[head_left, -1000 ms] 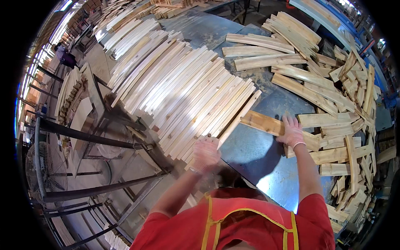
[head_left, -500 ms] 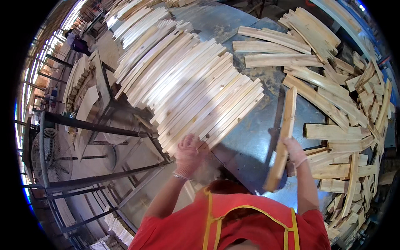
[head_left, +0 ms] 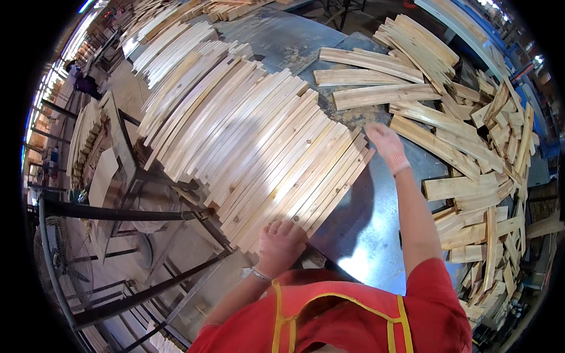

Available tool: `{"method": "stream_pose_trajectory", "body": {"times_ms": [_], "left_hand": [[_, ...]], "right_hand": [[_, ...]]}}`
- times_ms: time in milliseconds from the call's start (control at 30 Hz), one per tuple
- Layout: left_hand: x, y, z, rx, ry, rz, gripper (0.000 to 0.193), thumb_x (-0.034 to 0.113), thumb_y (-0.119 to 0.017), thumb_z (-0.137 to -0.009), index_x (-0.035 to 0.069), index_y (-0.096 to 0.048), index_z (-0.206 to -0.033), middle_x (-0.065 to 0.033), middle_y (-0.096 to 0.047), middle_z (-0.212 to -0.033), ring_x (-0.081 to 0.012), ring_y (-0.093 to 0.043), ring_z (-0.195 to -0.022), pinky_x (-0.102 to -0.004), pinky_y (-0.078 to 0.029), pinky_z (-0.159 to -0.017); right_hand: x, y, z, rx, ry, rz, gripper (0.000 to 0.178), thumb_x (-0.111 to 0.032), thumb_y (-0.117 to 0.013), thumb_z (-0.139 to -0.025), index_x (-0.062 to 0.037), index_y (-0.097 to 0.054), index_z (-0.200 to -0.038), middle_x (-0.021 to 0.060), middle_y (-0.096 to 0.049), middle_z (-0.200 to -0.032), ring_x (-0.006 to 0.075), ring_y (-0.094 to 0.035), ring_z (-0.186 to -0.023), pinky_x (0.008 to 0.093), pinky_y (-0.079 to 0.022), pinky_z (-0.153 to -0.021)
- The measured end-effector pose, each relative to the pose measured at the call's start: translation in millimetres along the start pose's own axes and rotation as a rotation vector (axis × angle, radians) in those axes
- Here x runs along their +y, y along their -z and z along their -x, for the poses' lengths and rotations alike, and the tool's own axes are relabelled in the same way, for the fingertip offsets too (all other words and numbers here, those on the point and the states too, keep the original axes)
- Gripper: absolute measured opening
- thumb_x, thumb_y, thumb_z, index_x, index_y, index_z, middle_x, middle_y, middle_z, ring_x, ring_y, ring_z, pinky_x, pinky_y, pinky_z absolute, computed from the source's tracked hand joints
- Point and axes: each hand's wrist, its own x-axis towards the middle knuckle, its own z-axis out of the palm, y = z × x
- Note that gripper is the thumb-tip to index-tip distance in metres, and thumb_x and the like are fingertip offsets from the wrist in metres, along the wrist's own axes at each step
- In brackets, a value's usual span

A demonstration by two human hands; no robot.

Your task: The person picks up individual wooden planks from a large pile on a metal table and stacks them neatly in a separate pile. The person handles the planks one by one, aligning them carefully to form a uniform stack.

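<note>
A long row of pale wooden slats [head_left: 276,153] lies side by side on a metal table [head_left: 353,217]. My left hand [head_left: 281,247], in a thin pale glove, is curled over the near ends of the slats at the row's right part. At the far right corner of the row is my right hand [head_left: 386,146], also gloved, its fingers reaching to the slat ends with nothing seen in them. The outermost slat [head_left: 347,185] runs between the two hands along the row's right edge. My left fingertips are partly hidden.
Loose boards [head_left: 382,94] lie at the table's far right, beside a big heap of offcuts [head_left: 500,135]. To the left stand a dark metal frame [head_left: 118,210], a floor fan [head_left: 62,253] and another stack of slats [head_left: 88,138]. A person [head_left: 85,79] is far off at left.
The board my right hand held upright over the table is no longer in it; the row has another slat on its right edge. My right hand has moved away from me to the row's far corner.
</note>
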Motion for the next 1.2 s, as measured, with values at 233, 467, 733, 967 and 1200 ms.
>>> {"method": "stream_pose_trajectory", "body": {"times_ms": [233,467,733,967,1200], "left_hand": [[-29,-9,-46,0.024,0.019,-0.073,0.035,0.044,-0.073,-0.090,0.014,-0.066,-0.106,-0.0075,-0.064,-0.096,-0.0269,-0.065,-0.088,-0.0425,-0.049,-0.075],[-42,54,-108,-0.137,0.219,0.457,0.018,0.023,-0.063,-0.091,0.005,-0.066,-0.093,-0.0226,-0.068,-0.094,-0.0411,-0.067,-0.084,-0.0534,-0.054,-0.078],[-212,62,-127,-0.083,0.254,0.339,0.008,0.011,-0.068,-0.089,0.007,-0.061,-0.087,-0.0092,-0.064,-0.081,-0.0225,-0.059,-0.072,-0.0378,-0.051,-0.067],[-126,22,-78,-0.068,-0.116,-0.236,0.034,0.039,-0.065,-0.097,0.008,-0.062,-0.111,-0.0099,-0.070,-0.103,-0.0293,-0.071,-0.091,-0.0446,-0.053,-0.078],[-128,-53,-109,0.675,-0.008,-1.599,0.034,0.044,-0.058,-0.104,0.011,-0.061,-0.102,-0.0047,-0.065,-0.083,-0.0171,-0.062,-0.071,-0.0348,-0.048,-0.064]], "right_hand": [[21,9,-56,-0.179,-0.065,-0.394,0.037,-0.031,-0.067,-0.103,-0.0047,-0.071,-0.128,0.0098,-0.076,-0.113,0.0243,-0.072,-0.100,0.0362,-0.057,-0.092],[2,31,102,0.025,-0.294,-0.616,0.047,-0.034,-0.069,-0.101,-0.0018,-0.068,-0.135,0.0100,-0.073,-0.124,0.0190,-0.071,-0.107,0.0381,-0.055,-0.098],[-70,-63,2,-0.180,-0.038,0.287,0.056,-0.036,-0.065,-0.098,-0.0122,-0.059,-0.150,0.0186,-0.063,-0.147,0.0393,-0.054,-0.142,0.0441,-0.042,-0.118],[-90,-99,-49,-0.426,0.077,0.953,0.060,-0.035,-0.060,-0.099,-0.0068,-0.053,-0.152,0.0220,-0.062,-0.146,0.0362,-0.056,-0.139,0.0468,-0.044,-0.114],[-94,-22,54,-0.151,-0.036,-0.171,0.066,-0.038,-0.074,-0.093,-0.0033,-0.058,-0.147,0.0144,-0.077,-0.114,0.0235,-0.072,-0.107,0.0354,-0.055,-0.098]]}}
